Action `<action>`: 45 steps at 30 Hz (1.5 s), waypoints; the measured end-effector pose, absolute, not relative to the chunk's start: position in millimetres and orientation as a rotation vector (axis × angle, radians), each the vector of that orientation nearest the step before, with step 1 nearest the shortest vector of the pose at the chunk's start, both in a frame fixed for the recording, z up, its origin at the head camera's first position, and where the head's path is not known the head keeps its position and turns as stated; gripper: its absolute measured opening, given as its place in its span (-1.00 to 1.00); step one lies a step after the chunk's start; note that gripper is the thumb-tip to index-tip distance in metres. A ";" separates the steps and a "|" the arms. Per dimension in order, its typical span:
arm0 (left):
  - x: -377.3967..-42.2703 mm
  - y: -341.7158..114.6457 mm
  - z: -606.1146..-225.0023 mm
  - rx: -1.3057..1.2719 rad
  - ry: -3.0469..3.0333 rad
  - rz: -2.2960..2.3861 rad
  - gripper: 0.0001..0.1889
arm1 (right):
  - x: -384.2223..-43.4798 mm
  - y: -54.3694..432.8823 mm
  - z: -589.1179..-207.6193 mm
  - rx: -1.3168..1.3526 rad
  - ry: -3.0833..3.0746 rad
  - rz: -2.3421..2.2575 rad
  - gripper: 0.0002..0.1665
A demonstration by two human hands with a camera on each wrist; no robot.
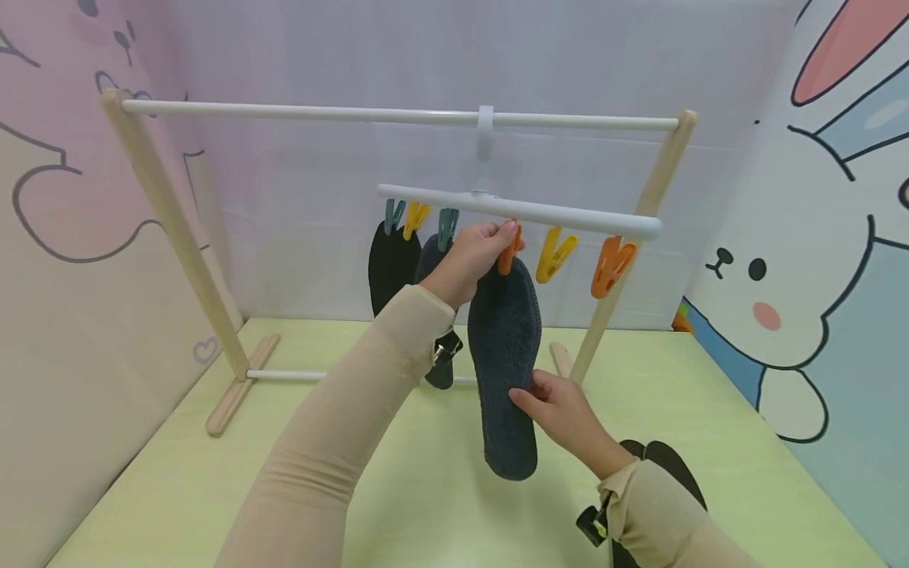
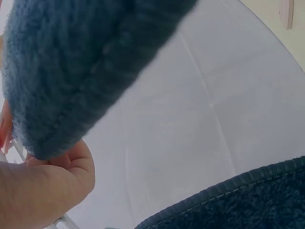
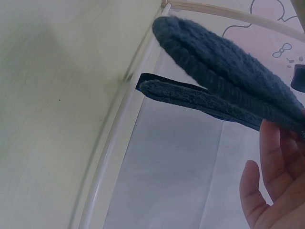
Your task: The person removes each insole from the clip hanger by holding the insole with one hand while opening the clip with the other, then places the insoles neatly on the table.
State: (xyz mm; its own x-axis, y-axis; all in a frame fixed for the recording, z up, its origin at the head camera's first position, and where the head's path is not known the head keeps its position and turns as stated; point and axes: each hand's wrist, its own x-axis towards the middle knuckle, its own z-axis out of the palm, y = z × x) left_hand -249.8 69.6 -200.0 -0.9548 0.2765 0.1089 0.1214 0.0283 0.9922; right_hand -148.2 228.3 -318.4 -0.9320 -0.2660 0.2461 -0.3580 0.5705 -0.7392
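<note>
A dark blue fuzzy insole (image 1: pixel 506 347) hangs upright below a white hanger (image 1: pixel 568 215). At its top end my left hand (image 1: pixel 469 259) pinches an orange clothespin (image 1: pixel 506 260) that hangs from the hanger. Lower down, my right hand (image 1: pixel 564 414) holds the insole's right edge, thumb in front and fingers behind. In the left wrist view the insole's top end (image 2: pixel 71 71) covers part of the left fingers. From the right wrist, its stitched edge (image 3: pixel 214 81) shows above the right hand (image 3: pixel 281 176).
Left of the hands, a black insole (image 1: pixel 390 264) and another dark blue insole (image 1: pixel 442 375) hang from clothespins. A yellow clothespin (image 1: pixel 556 255) and an orange one (image 1: pixel 613 267) hang farther right. The hanger hooks over the rack's top rail (image 1: pixel 305 111). More dark insoles (image 1: pixel 675 465) lie by the right sleeve.
</note>
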 end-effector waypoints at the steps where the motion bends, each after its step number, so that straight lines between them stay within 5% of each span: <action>1: -250.2 68.9 -200.0 0.422 2.173 2.068 -0.58 | -148.3 228.2 -318.4 0.537 -2.687 1.304 -0.84; 45: -251.4 60.3 -202.2 0.403 2.156 2.196 -0.66 | -148.2 217.9 -324.3 0.494 -2.579 1.276 -0.86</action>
State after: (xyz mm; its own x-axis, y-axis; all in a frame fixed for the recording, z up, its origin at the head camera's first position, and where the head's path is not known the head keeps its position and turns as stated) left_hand -251.4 60.3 -202.2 -0.9656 0.2068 0.1575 0.1537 -0.0343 0.9875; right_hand -148.2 217.9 -324.3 -0.9190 -0.1990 0.3404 -0.3913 0.5664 -0.7253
